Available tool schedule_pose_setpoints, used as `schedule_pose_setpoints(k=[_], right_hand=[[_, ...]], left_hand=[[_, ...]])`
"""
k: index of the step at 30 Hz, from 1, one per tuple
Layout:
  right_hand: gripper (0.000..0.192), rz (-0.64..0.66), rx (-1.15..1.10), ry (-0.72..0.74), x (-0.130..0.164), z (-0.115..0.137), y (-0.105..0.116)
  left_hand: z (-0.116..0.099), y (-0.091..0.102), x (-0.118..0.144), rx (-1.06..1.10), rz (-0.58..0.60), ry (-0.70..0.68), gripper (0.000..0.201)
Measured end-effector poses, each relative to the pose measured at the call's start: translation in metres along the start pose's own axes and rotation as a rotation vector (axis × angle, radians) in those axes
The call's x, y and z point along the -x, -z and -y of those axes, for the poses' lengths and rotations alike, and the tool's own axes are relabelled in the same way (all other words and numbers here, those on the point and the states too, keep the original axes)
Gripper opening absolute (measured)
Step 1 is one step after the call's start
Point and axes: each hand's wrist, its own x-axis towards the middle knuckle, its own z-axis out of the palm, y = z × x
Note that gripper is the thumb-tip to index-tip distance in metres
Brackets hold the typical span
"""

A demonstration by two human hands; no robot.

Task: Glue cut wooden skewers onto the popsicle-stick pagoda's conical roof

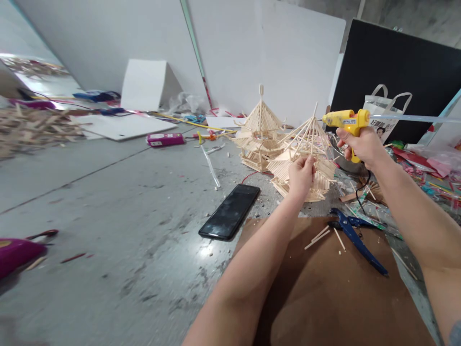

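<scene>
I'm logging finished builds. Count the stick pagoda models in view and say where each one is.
2. The near pagoda model is under the left hand, beside the glue gun in the right hand. The far pagoda model stands just behind it. Others may be hidden.

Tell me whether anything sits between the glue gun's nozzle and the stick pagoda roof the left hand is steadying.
Nothing visible does. The right hand holds the yellow glue gun with its nozzle right at the apex of the stick roof model; the left hand grips the roof lower down, below the nozzle's line.

Grey concrete floor point(108, 202), black phone point(230, 212), brown board point(324, 298), blue cutters point(355, 238), pink box point(164, 139), stick pile point(32, 127)
</scene>
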Motion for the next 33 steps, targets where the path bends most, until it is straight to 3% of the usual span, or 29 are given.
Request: schedule_pose_setpoints(k=[12, 33], right_hand=[[0.034, 0.012, -0.037, -0.002, -0.003, -0.004, -0.010], [0.037, 0.092, -0.007, -0.099, 0.029, -0.017, 0.012]], left_hand=[[-0.002, 0.000, 0.001, -0.010, 0.009, -0.002, 0.022], [-0.003, -0.001, 0.003, 0.069, -0.010, 0.012, 0.017]])
